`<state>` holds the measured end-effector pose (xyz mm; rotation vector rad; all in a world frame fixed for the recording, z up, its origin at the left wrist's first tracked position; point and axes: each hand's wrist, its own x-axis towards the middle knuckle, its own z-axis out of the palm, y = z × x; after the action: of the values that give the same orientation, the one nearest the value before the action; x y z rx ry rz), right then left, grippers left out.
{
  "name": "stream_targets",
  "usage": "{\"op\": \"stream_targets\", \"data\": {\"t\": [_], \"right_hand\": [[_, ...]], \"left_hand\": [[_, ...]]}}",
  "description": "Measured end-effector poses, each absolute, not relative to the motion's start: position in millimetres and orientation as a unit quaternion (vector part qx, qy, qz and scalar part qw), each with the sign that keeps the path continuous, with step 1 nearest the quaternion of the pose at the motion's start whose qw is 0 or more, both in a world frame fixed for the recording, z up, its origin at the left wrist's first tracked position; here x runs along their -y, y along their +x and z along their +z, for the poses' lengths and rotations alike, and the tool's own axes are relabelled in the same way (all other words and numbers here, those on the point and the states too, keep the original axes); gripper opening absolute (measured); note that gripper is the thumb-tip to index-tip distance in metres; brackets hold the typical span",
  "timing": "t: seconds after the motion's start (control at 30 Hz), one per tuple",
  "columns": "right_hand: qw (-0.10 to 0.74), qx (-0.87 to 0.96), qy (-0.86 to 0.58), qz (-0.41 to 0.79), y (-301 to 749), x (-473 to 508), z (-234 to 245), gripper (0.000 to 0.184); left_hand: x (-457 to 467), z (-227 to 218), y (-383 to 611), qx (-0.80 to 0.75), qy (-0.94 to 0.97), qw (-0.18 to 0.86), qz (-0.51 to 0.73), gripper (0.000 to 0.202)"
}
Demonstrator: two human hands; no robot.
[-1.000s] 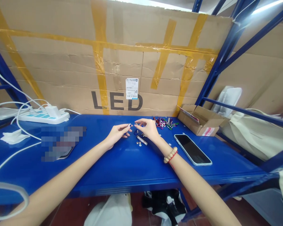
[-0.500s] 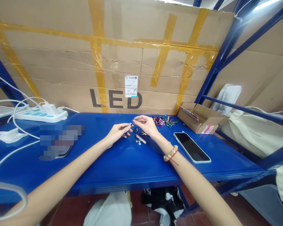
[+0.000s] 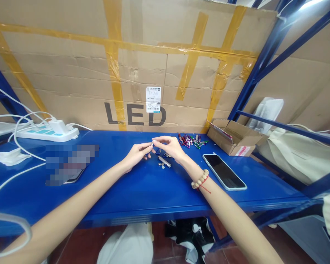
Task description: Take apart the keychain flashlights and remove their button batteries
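Observation:
My left hand (image 3: 137,153) and my right hand (image 3: 170,146) meet fingertip to fingertip above the blue shelf (image 3: 143,190). Both pinch a tiny silver and blue part (image 3: 153,142) between them; it is too small to name. Just below the hands lie a small silver cylinder (image 3: 164,161) and a few round button cells (image 3: 161,165). My right wrist wears a bead bracelet (image 3: 199,179).
A pile of coloured keychain lights (image 3: 191,141) lies behind my right hand. A phone (image 3: 224,176) lies face up at the right, an open cardboard box (image 3: 235,137) beyond it. A power strip (image 3: 48,132) with white cables and another phone (image 3: 74,178) sit at the left. A taped cardboard wall (image 3: 132,66) backs the shelf.
My right hand has moved left until its fingertips meet those of my left hand at the small part. The view has shifted slightly.

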<state>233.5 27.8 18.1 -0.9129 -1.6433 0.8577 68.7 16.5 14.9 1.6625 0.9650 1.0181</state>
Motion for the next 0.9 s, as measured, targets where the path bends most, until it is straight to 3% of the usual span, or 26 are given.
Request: {"op": "stream_targets", "data": {"t": [0.4,0.9], "right_hand": [[0.520,0.609,-0.374,0.468,229.2,-24.0,17.8,0.038],[0.507,0.584,-0.412,0.482,227.6,-24.2,18.6,0.041]], "left_hand": [[-16.2,20.2,66.0,-0.370,0.717,0.434,0.400,0.035],[-15.4,14.8,67.6,-0.366,0.720,0.423,0.411,0.034]]}}
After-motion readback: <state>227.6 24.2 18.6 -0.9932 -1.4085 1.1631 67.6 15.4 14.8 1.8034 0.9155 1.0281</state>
